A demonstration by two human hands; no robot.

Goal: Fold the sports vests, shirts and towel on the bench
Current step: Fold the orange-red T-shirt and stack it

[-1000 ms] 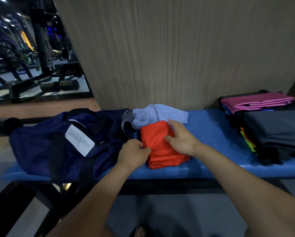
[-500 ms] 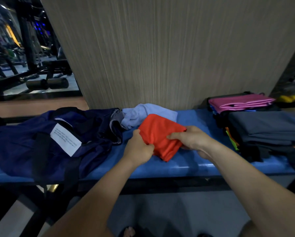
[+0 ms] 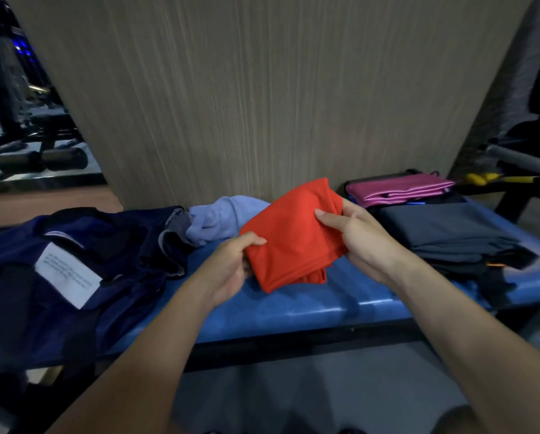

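Above the blue bench [image 3: 309, 311], we hold the folded orange garment [image 3: 293, 236], left hand [image 3: 231, 267] and right hand [image 3: 356, 239] pinching opposite edges; keeping layers squared should land it neatly beside the folded stack [image 3: 444, 233].

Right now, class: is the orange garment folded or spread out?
Folded: the orange garment is a compact layered bundle, gripped by the left hand and right hand.

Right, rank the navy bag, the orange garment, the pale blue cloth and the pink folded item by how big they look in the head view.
1. navy bag
2. orange garment
3. and 4. pink folded item and pale blue cloth: similar, both partly hidden, so unranked.
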